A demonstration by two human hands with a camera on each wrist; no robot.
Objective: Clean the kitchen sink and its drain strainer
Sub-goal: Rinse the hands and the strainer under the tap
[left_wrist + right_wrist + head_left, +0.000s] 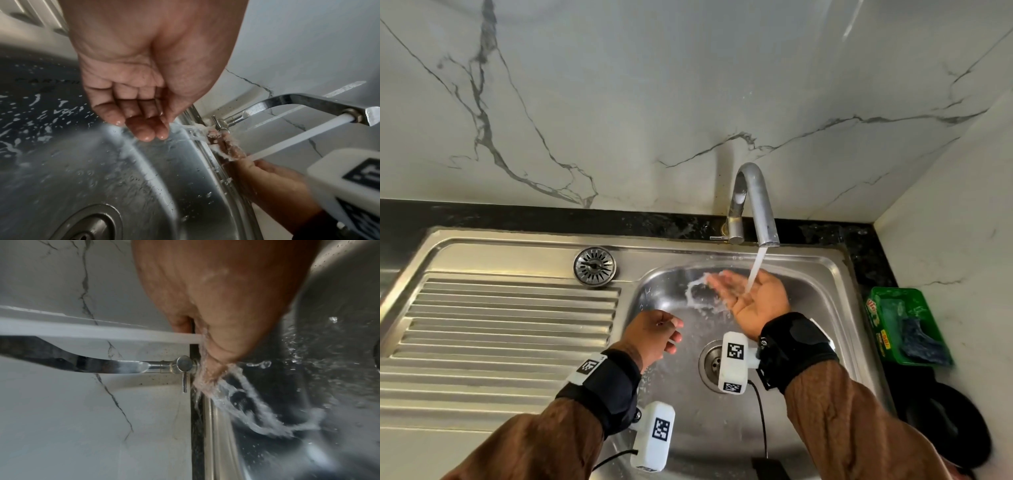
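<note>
Water runs from the steel tap (pixel 753 202) into the steel sink bowl (pixel 822 294). My right hand (pixel 750 294) lies palm up under the stream, fingers straight, and water splashes off them to the left. My left hand (pixel 657 334) hangs over the bowl's left side, wet fingers loosely curled, holding nothing; the left wrist view shows its empty palm (pixel 133 100). The round drain strainer (pixel 594 266) lies on the sink's back ledge, left of the bowl. The open drain hole (pixel 710 363) is partly hidden behind my right wrist camera.
A ribbed draining board (pixel 500 325) fills the sink's left half. A green tray (pixel 904 325) with a dark scrubber stands on the black counter to the right, and a black round object (pixel 955 425) lies in front of it. A marble wall rises behind the tap.
</note>
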